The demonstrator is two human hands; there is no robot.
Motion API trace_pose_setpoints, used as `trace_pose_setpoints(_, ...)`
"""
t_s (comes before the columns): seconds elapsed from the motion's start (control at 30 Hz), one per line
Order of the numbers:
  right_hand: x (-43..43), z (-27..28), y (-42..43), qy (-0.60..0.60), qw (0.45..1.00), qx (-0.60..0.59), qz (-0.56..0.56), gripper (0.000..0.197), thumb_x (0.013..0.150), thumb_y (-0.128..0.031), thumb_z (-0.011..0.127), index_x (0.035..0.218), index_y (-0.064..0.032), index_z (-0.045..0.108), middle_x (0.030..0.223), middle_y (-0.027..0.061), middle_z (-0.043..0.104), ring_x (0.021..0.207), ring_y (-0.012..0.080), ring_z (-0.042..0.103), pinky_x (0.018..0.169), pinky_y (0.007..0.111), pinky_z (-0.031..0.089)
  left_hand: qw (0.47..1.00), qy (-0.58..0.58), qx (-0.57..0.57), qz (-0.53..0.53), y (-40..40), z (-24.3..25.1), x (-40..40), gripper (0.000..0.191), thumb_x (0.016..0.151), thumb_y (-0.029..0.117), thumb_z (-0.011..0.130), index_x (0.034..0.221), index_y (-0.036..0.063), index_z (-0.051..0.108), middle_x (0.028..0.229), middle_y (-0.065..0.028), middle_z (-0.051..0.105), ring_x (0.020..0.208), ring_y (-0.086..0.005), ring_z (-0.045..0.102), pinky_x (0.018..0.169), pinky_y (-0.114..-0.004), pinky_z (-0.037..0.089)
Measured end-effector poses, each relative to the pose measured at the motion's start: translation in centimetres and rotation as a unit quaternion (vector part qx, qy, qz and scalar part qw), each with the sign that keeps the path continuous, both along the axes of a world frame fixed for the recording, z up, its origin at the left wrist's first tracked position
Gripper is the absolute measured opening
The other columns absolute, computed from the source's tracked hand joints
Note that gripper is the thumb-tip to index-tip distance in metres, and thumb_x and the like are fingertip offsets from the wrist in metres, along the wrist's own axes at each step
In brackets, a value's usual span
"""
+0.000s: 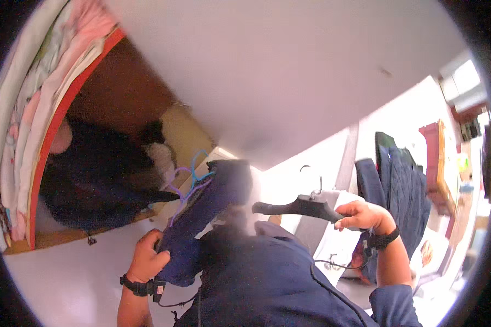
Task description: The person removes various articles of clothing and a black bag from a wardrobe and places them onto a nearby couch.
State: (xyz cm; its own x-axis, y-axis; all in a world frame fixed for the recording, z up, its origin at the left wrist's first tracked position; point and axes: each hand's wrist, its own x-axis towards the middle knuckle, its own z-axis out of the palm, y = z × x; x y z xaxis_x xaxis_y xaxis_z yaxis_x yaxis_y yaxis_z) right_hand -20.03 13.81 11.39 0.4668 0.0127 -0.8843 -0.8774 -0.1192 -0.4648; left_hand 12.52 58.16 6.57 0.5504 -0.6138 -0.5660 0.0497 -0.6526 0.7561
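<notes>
At the lower left my left hand point(149, 255) grips a dark navy garment point(204, 208). A purple clothes hanger point(183, 195) and a blue clothes hanger point(194, 175) show along the garment's upper left edge; whether my fingers also hold them is hidden. My right hand point(362, 216), to the right, is closed on one end of a black clothes hanger point(300, 207) with a metal hook, and nothing hangs from it. Both wrists wear black bands with cables.
Left is an open red-edged compartment point(71, 92) with dark clothing point(102, 175) inside and folded bedding point(28, 155) beside it. A large pale panel point(278, 73) stands ahead. Dark clothes point(403, 192) hang at the right, near a red and yellow wooden piece of furniture point(438, 163).
</notes>
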Motion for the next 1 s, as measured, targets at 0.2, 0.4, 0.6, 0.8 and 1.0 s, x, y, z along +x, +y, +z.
trace_pose_setpoints(0.2, -14.5, 2.2, 2.4, 0.013, 0.946, 0.013, -0.322, 0.018, 0.086, -0.014, 0.067, 0.096, 0.0007, 0.066, 0.083, 0.007, 0.067, 0.073, 0.0147, 0.064, 0.066, 0.028, 0.052, 0.978, -0.019, -0.04, -0.206, -6.3, 0.9, -1.1, 0.026, 0.065, 0.004, 0.059, 0.09, -0.0006, 0.056, 0.082, -0.0066, 0.056, 0.077, -0.0165, 0.053, 0.074, -0.029, 0.044)
trace_pose_setpoints(0.4, -29.4, 2.1, 9.4, -0.117, 0.787, -0.033, -0.605, 0.018, 0.085, -0.015, 0.066, 0.096, -0.0012, 0.062, 0.08, 0.0065, 0.064, 0.067, 0.0155, 0.061, 0.063, 0.028, 0.05, 0.945, 0.013, -0.083, -0.316, -15.7, 4.7, -4.8, 0.024, 0.065, -0.001, 0.057, 0.09, 0.0, 0.057, 0.082, -0.0036, 0.054, 0.08, -0.0138, 0.053, 0.077, -0.027, 0.043)
trace_pose_setpoints(0.6, -40.8, 0.5, 15.0, -0.131, 0.653, -0.129, -0.735, 0.022, 0.088, -0.016, 0.066, 0.103, -0.0011, 0.062, 0.087, 0.006, 0.065, 0.072, 0.0133, 0.062, 0.07, 0.026, 0.052, 0.91, 0.067, -0.129, -0.388, -26.9, 7.6, -13.7, 0.022, 0.067, -0.004, 0.054, 0.088, 0.0004, 0.056, 0.083, -0.0005, 0.055, 0.08, -0.0096, 0.051, 0.077, -0.024, 0.043)
trace_pose_setpoints(0.8, -41.5, -1.3, 21.9, 0.001, 0.589, -0.33, -0.738, 0.029, 0.082, -0.015, 0.072, 0.102, 0.0019, 0.059, 0.083, 0.0036, 0.063, 0.07, 0.0105, 0.059, 0.064, 0.026, 0.046, 0.887, 0.127, -0.153, -0.416, -36.4, 10.5, -18.5, 0.025, 0.074, -0.005, 0.051, 0.098, -0.0007, 0.056, 0.09, -0.001, 0.059, 0.081, -0.0082, 0.054, 0.077, -0.022, 0.044)
trace_pose_setpoints(1.0, -42.4, -7.3, 28.1, 0.181, 0.551, -0.474, -0.662, 0.033, 0.072, -0.02, 0.078, 0.093, -0.0001, 0.06, 0.074, 0.0112, 0.062, 0.069, 0.0228, 0.062, 0.064, 0.034, 0.047, 0.884, 0.167, -0.194, -0.391, -42.4, 12.3, -22.0, 0.031, 0.075, -0.005, 0.049, 0.105, -0.0032, 0.055, 0.095, -0.006, 0.062, 0.081, -0.0106, 0.058, 0.078, -0.024, 0.047)
